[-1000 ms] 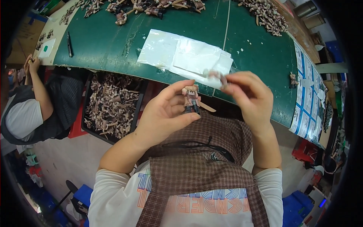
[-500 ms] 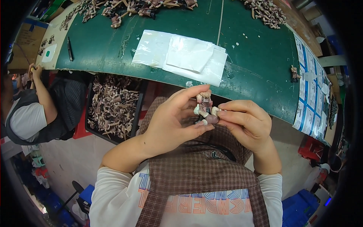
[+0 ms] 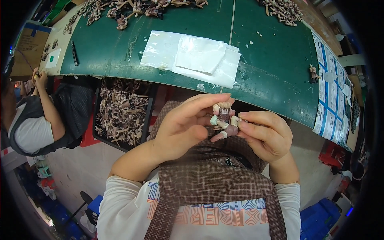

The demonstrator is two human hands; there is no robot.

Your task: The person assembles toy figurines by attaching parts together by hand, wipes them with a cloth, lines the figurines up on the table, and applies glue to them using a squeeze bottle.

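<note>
Both hands up over lap, below green desk (image 3: 272,60) edge. Left hand (image 3: 188,128) and right hand (image 3: 266,134) pinch same small toy figure (image 3: 223,120) between fingertips. Clear plastic bags (image 3: 196,56) on desk; tray of figures (image 3: 120,112) at left.

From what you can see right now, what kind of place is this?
Probably a toy assembly workshop. Both hands hold a small figurine, a black bin full of similar parts stands under the green worktable, and a co-worker sits alongside.
</note>
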